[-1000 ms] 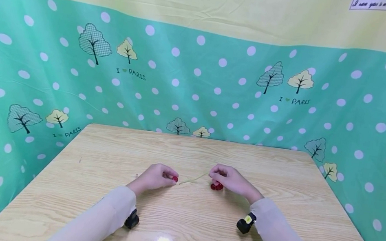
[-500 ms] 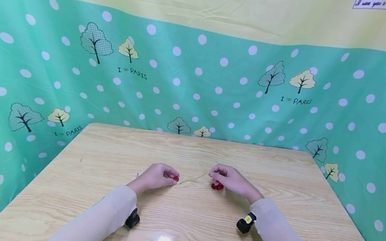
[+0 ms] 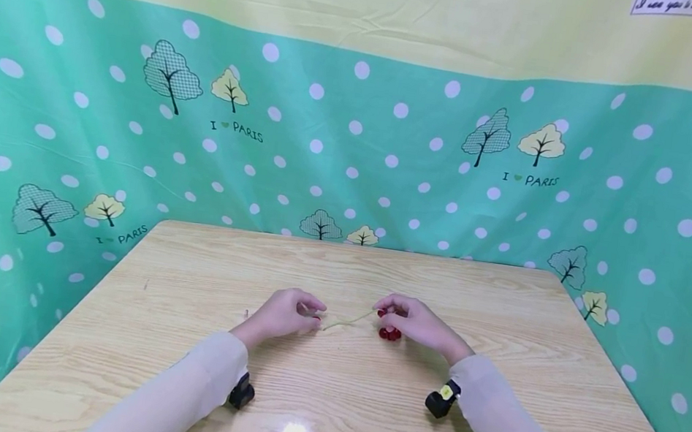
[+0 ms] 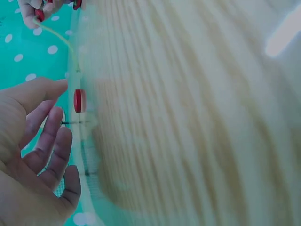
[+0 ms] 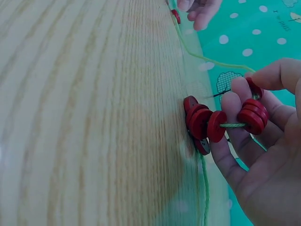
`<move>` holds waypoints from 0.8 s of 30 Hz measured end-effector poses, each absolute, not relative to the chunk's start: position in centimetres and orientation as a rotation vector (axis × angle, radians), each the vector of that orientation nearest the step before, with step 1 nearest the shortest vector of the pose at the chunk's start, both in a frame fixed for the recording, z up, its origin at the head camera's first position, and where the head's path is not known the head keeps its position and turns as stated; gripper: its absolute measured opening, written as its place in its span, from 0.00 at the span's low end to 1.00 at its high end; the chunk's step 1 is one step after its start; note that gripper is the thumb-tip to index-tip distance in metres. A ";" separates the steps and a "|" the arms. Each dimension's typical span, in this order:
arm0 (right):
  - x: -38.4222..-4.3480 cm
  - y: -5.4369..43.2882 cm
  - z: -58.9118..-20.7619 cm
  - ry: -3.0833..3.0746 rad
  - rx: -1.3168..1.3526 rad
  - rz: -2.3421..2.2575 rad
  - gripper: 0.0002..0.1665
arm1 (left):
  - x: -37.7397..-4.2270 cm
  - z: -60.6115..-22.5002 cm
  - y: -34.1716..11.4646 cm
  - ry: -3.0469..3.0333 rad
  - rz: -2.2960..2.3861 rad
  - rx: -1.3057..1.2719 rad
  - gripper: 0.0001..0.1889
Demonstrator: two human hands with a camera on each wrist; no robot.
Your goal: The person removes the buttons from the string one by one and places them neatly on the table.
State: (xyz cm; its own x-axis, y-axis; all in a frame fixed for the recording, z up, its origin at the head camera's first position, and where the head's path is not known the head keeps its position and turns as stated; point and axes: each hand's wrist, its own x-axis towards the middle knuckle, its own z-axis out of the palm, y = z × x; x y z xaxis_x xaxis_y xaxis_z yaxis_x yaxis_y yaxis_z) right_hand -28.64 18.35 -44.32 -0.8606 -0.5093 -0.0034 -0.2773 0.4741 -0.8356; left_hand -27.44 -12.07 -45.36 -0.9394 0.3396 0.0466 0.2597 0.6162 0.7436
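Red buttons (image 5: 200, 123) are threaded on a green cord (image 3: 344, 322). My right hand (image 3: 414, 321) pinches one red button (image 5: 254, 87) between thumb and finger. The strung buttons beside it hang across its other fingers and down to the table, as the right wrist view shows. From the pinch, the cord's pale free end stretches left toward my other hand. My left hand (image 3: 287, 312) has its fingers loosely bent and apart, holding nothing. A single red button (image 4: 77, 100) lies on the table just off its fingertips.
Both hands are over the light wooden table (image 3: 308, 388). A tiny thin object (image 3: 246, 314) lies left of my left hand. Behind and at the sides hangs a green dotted curtain (image 3: 390, 141). A wrist camera (image 3: 443, 399) sits below the right sleeve.
The left fingers have come apart from the red button they pinched, leaving it on the table. At the right fingertips a red button now shows in the head view. The right hand has barely moved.
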 end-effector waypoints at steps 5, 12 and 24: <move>-28.7 18.4 -44.3 2.446 -0.715 -1.339 0.18 | -27.4 -44.9 -11.5 2.735 1.274 0.563 0.12; -28.8 18.4 -44.4 2.414 -0.763 -1.359 0.19 | -27.2 -44.4 -10.7 2.689 1.309 0.592 0.12; -28.6 18.2 -44.2 2.426 -0.750 -1.377 0.17 | -27.2 -43.9 -8.8 2.636 1.321 0.668 0.12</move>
